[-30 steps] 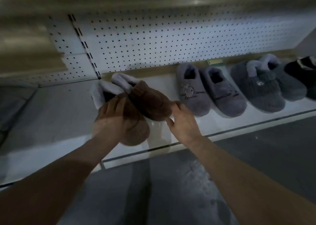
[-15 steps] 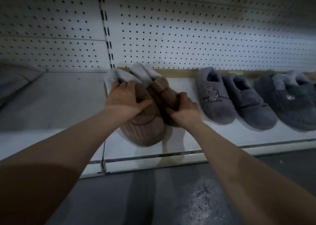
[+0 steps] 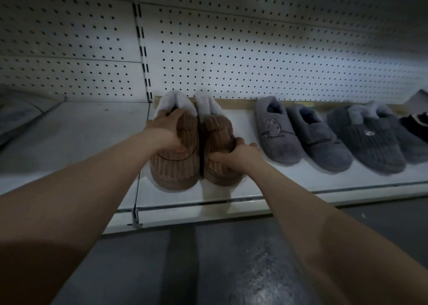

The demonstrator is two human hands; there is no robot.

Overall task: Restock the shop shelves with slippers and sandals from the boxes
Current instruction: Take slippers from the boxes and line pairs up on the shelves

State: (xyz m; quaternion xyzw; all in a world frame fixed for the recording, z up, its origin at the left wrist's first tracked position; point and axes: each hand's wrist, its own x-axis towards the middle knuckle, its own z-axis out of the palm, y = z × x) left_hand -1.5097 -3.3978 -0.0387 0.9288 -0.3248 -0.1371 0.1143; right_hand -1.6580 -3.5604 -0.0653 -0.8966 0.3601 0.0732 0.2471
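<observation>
Two brown corduroy slippers with pale fleece cuffs lie side by side on the white shelf [image 3: 266,184], toes pointing at me. My left hand [image 3: 165,131] grips the left brown slipper [image 3: 176,170] across its top. The right brown slipper [image 3: 216,131] is held at its toe end by my right hand [image 3: 234,154], fingers curled over it. The pair sits just right of the shelf joint, heels near the pegboard.
To the right stand a grey pair with a rabbit motif [image 3: 275,133], a darker grey ribbed pair [image 3: 372,142] and a black slipper [image 3: 416,124] at the edge. White pegboard [image 3: 254,50] backs the shelf. Dark grey floor [image 3: 208,270] lies below.
The brown slippers went from crossed and tilted to lying straight and parallel. Both hands moved with them toward the back, and the view came closer to the shelf.
</observation>
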